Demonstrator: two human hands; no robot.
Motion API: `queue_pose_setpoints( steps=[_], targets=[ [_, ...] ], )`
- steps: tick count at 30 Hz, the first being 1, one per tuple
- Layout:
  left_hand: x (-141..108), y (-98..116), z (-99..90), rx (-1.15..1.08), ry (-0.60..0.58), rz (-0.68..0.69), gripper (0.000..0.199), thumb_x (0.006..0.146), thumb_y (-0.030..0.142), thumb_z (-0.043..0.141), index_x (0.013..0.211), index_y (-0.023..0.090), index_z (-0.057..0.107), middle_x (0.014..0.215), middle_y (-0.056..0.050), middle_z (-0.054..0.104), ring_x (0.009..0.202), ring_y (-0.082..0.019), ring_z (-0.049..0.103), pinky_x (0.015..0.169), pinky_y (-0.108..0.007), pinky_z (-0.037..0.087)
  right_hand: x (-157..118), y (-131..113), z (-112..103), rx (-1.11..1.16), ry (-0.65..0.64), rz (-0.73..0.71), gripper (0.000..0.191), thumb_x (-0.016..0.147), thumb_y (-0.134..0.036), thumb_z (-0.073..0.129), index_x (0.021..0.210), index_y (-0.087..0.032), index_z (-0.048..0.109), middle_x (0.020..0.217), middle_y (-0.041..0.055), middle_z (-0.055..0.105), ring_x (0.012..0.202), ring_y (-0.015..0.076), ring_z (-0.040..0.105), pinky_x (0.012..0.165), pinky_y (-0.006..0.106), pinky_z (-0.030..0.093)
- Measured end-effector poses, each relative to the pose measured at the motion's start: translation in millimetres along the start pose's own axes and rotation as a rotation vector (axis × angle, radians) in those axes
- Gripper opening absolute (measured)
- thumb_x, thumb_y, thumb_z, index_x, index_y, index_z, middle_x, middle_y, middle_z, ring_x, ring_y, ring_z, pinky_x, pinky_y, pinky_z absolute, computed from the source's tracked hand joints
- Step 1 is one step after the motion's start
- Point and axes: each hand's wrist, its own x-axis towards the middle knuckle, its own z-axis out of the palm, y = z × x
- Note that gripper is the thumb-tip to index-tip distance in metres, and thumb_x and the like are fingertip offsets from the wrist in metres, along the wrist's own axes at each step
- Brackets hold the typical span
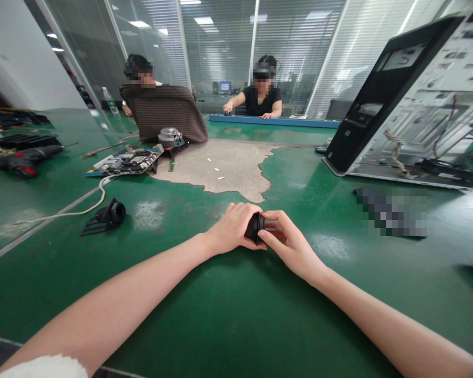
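Note:
A small black part (254,228) with a raised rim is held between both hands just above the green table. I cannot make out its exact kind. My left hand (233,227) wraps round it from the left, palm over its side. From the right, the thumb and fingertips of my right hand (286,241) grip its rim. The fingers of both hands hide much of the part. To the left on the table lies another black piece (109,214), with a round tube-like end and flat slats.
An open computer case (372,100) stands at the right, near a pixelated dark object (392,212). Circuit boards (130,159), a white cable (100,195) and a power drill (26,160) lie at the left. Two people sit across the table (205,320), one behind a brown cloth-covered object (165,113).

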Motion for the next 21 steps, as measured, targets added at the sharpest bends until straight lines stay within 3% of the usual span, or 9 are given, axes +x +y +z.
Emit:
queue_pose_setpoints(
  steps=[4, 8, 13, 21],
  targets=[
    [-0.1, -0.5, -0.3, 0.01, -0.009, -0.014, 0.055, 0.062, 0.039, 0.065, 0.104, 0.02, 0.036, 0.1, -0.005, 0.052, 0.089, -0.022, 0.049, 0.076, -0.033, 0.031, -2.6, -1.1, -1.1, -0.037, -0.024, -0.097, 0.023, 0.078, -0.022, 0.053, 0.1, -0.025, 0.047, 0.108, 0.0049, 0.043, 0.102, 0.0178, 0.049, 0.087, 0.036, 0.046],
    [0.3, 0.8, -0.3, 0.012, -0.033, 0.002, 0.055, 0.06, 0.044, 0.064, 0.103, 0.02, 0.038, 0.099, -0.005, 0.053, 0.088, -0.022, 0.049, 0.076, -0.033, 0.031, 0.3, 1.1, -0.1, -0.021, 0.049, -0.092, 0.007, 0.079, -0.025, 0.051, 0.085, -0.023, 0.049, 0.097, 0.0028, 0.046, 0.094, 0.0159, 0.052, 0.081, 0.033, 0.049],
    [0.0, 1.9, -0.8, 0.02, -0.035, 0.017, 0.056, 0.062, 0.047, 0.062, 0.103, 0.019, 0.037, 0.099, -0.005, 0.053, 0.088, -0.023, 0.049, 0.076, -0.034, 0.031, 1.6, 2.0, -0.7, -0.019, 0.003, 0.002, 0.021, 0.081, -0.025, 0.048, 0.099, -0.024, 0.04, 0.094, 0.0034, 0.051, 0.085, 0.0165, 0.056, 0.073, 0.036, 0.052],
    [-1.0, 1.8, -1.4, 0.015, -0.016, 0.031, 0.054, 0.063, 0.042, 0.062, 0.104, 0.019, 0.035, 0.1, -0.005, 0.052, 0.088, -0.021, 0.049, 0.076, -0.033, 0.032, -1.8, -2.6, -2.2, -0.101, -0.039, -0.135, 0.021, 0.081, -0.023, 0.048, 0.102, -0.025, 0.045, 0.104, 0.0047, 0.044, 0.099, 0.0181, 0.049, 0.086, 0.037, 0.048]
  ],
)
